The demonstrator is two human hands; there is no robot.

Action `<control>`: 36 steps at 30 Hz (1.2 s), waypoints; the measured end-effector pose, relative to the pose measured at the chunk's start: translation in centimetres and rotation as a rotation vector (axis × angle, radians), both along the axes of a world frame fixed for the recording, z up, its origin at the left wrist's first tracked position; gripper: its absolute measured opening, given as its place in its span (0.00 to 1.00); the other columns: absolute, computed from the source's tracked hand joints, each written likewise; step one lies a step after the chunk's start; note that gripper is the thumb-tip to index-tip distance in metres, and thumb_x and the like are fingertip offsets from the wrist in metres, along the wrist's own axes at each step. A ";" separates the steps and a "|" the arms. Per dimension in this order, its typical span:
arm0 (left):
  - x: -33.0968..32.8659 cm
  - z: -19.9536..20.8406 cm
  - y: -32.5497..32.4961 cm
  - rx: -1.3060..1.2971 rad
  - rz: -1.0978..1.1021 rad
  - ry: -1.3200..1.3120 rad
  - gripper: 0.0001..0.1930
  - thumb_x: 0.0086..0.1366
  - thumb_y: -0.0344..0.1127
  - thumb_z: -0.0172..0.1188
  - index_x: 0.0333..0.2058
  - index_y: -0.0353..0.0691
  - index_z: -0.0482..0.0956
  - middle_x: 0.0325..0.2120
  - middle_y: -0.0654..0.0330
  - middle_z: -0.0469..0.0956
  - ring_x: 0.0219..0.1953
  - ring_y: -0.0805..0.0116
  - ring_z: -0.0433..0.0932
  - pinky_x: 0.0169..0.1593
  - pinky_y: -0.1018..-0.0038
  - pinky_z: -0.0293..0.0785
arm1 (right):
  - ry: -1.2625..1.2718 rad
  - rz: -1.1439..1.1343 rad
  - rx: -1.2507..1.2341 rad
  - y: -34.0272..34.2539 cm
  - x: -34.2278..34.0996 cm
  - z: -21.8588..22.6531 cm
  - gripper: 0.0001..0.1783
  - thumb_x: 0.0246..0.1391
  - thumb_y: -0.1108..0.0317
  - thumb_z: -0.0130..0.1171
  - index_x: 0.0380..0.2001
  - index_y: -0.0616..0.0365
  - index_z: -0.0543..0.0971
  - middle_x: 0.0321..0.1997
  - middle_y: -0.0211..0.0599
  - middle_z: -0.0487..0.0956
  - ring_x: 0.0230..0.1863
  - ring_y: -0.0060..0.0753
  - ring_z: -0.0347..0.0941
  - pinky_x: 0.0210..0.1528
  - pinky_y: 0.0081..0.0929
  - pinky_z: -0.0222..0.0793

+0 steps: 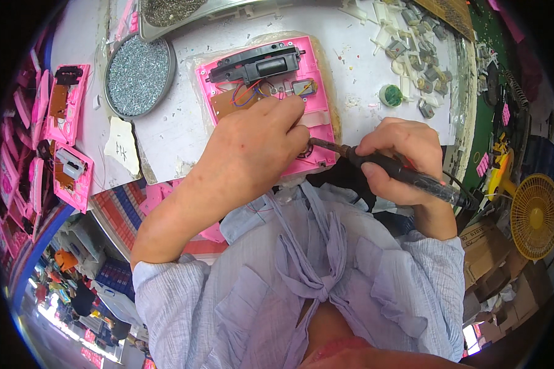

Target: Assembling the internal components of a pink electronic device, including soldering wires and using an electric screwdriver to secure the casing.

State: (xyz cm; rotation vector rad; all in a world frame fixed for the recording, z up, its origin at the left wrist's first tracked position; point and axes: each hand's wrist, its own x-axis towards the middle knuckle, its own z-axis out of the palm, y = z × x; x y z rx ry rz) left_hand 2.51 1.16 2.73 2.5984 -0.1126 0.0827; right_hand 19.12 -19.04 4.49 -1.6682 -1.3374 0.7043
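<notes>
A pink plastic casing (322, 80), its inside facing up, lies on the worktable in front of me. Fitted in it are a black plastic module (271, 65), a brown circuit board (226, 103), thin coloured wires and a small metal motor (304, 87). My left hand (258, 138) rests over the casing's near part, fingers pinched near its right corner; what they hold is hidden. Wrapped around the black handle of a soldering iron (406, 174), my right hand (406, 150) points its metal tip leftward to my left fingertips. A round dark part shows partly beneath them.
A round tray of small screws (140, 77) stands left of the casing, beside a torn paper piece (122, 146). White plastic parts with small motors (415, 55) and a small green-topped pot (390, 95) lie right. More pink casings (68, 104) stand at left; a yellow fan (534, 215) at right.
</notes>
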 end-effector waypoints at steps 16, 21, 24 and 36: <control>-0.1 0.1 -0.1 0.033 0.001 0.006 0.10 0.51 0.28 0.68 0.34 0.38 0.79 0.40 0.57 0.78 0.40 0.56 0.82 0.38 0.64 0.81 | 0.044 -0.205 0.215 -3.8 1.0 0.9 0.12 0.45 0.70 0.68 0.34 0.64 0.81 0.21 0.33 0.76 0.19 0.24 0.67 0.23 0.22 0.58; -0.7 -0.3 -0.1 -0.039 0.072 -0.080 0.13 0.50 0.27 0.69 0.36 0.40 0.81 0.42 0.58 0.78 0.40 0.58 0.82 0.38 0.64 0.80 | 0.077 -0.260 0.225 -4.6 1.0 0.8 0.13 0.45 0.71 0.67 0.35 0.67 0.81 0.21 0.32 0.75 0.19 0.22 0.65 0.23 0.22 0.57; -1.2 0.3 0.0 -0.085 0.013 -0.124 0.15 0.49 0.28 0.70 0.38 0.42 0.82 0.43 0.58 0.78 0.40 0.58 0.81 0.39 0.64 0.78 | 0.087 -0.278 0.243 -4.8 1.2 0.8 0.13 0.46 0.72 0.67 0.36 0.68 0.81 0.20 0.32 0.74 0.20 0.22 0.65 0.24 0.21 0.57; -1.5 -0.8 -2.5 0.116 0.038 -0.163 0.12 0.54 0.33 0.71 0.37 0.41 0.82 0.44 0.57 0.77 0.42 0.58 0.75 0.49 0.60 0.63 | -0.183 -1.057 0.310 -12.5 7.2 2.1 0.08 0.54 0.72 0.66 0.38 0.60 0.83 0.27 0.20 0.77 0.25 0.12 0.67 0.29 0.15 0.60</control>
